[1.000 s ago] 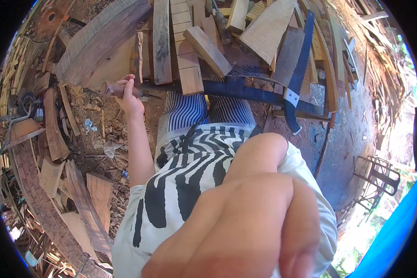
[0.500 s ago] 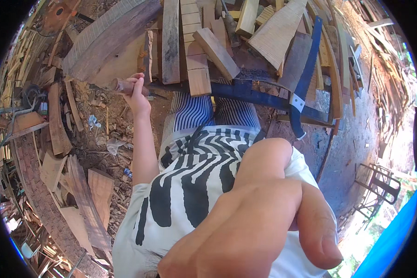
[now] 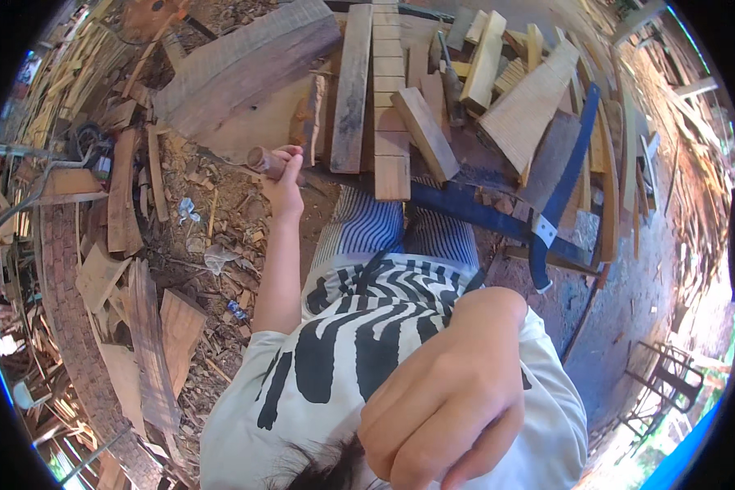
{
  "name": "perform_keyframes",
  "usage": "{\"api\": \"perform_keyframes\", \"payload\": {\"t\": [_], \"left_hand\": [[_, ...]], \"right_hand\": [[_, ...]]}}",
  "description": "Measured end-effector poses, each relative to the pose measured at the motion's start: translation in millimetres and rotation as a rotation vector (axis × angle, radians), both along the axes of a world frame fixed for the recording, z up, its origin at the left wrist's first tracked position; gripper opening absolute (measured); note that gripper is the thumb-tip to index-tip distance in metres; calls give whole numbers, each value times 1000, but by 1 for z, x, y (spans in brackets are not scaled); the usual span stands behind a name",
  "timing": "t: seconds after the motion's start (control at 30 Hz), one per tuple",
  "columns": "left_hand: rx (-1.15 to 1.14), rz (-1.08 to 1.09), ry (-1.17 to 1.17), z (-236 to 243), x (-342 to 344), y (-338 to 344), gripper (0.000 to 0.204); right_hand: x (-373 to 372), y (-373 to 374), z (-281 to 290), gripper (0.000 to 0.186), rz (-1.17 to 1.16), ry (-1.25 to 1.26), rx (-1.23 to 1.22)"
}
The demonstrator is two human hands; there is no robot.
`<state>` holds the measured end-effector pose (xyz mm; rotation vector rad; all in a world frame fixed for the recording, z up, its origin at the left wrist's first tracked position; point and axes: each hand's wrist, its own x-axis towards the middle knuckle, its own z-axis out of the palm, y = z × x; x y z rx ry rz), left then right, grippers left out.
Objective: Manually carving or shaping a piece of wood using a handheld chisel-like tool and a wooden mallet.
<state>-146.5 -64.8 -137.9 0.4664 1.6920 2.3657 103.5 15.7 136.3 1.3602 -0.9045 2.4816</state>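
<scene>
At the left edge of the workbench, my left hand (image 3: 283, 193) is wrapped round a thick, brown, rounded wooden handle (image 3: 265, 162). What kind of tool it belongs to does not show clearly. My right hand (image 3: 453, 380) is raised close to the camera, in front of my shirt, its fingers curled in and its palm hidden. On the bench beyond my knees lie a long light wooden strip (image 3: 389, 90) with evenly spaced cross lines and a short wooden block (image 3: 425, 134) leaning beside it. A pruning saw (image 3: 576, 159) with a blue-black blade and dark handle lies to the right.
A large curved timber (image 3: 241, 69) and a dark grey plank (image 3: 352, 90) lie at the back. A black bar (image 3: 465, 204) crosses above my thighs. Offcuts (image 3: 151, 347) and shavings litter the floor at left. A metal frame (image 3: 670, 377) stands at lower right.
The view has shifted, so the bench and my body sit lower and further right. My right hand has turned and drawn back from the camera, its fingers curling down. My left hand keeps its grip.
</scene>
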Motion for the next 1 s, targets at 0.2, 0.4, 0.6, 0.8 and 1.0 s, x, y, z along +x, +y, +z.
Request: {"api": "perform_keyframes", "payload": {"t": [0.2, 0.4, 0.6, 0.8, 1.0], "left_hand": [[27, -27, 6, 0, -1, -1, 19], [35, -18, -22, 0, -2, -1, 19], [-4, -22, -13, 2, 1, -1, 20], [-49, -19, 62, 3, 5, -1, 19], [-58, -31, 43, -5, 6, -1, 14]], "right_hand": [[0, 4, 0, 26, -244, 156, 218], [-2, -8, 0, 29, -366, 190, 185], [0, -10, 1, 30, -71, 132, 122], [-4, -5, 12, 21, -126, 151, 96], [3, 4, 10, 20, -98, 130, 303]]}}
